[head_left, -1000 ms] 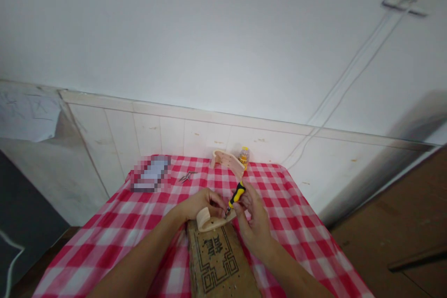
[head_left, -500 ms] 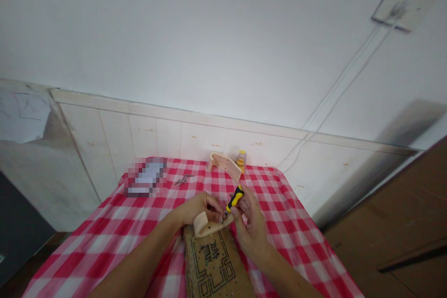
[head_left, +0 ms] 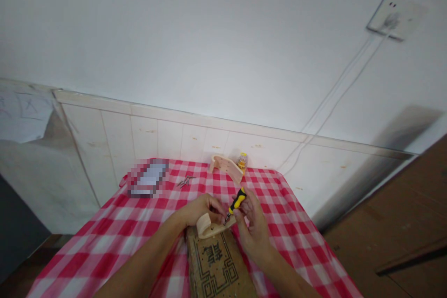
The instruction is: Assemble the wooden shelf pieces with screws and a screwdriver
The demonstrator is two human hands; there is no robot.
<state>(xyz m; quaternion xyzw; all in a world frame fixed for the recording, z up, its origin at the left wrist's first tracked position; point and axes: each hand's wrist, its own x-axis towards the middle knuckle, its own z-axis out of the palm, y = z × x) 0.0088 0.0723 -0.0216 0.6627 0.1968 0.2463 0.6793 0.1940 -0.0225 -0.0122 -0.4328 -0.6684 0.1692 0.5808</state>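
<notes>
A yellow and black screwdriver [head_left: 237, 200] leans in my right hand [head_left: 253, 230], its handle held between thumb and fingers. The metal tip points down to the left, at a curved pale wooden piece [head_left: 209, 230]. My left hand [head_left: 202, 209] is closed behind that wooden piece, fingertips beside the screwdriver tip; what they pinch is too small to make out. The wooden piece rests at the far end of a brown cardboard box [head_left: 223, 270] with black printed lines and characters.
A second curved wooden piece [head_left: 226, 166] stands at the table's back edge, beside a yellow-capped clear container [head_left: 242, 162]. Several screws [head_left: 186, 181] lie on the red checked tablecloth [head_left: 167, 247]. A blurred-out flat object [head_left: 148, 178] is at back left. The wall [head_left: 195, 56] rises behind.
The view has shifted slightly, so everything sits a little lower and the table things a little further right. Both hands keep nearly the same hold, with the screwdriver still at the wooden piece.
</notes>
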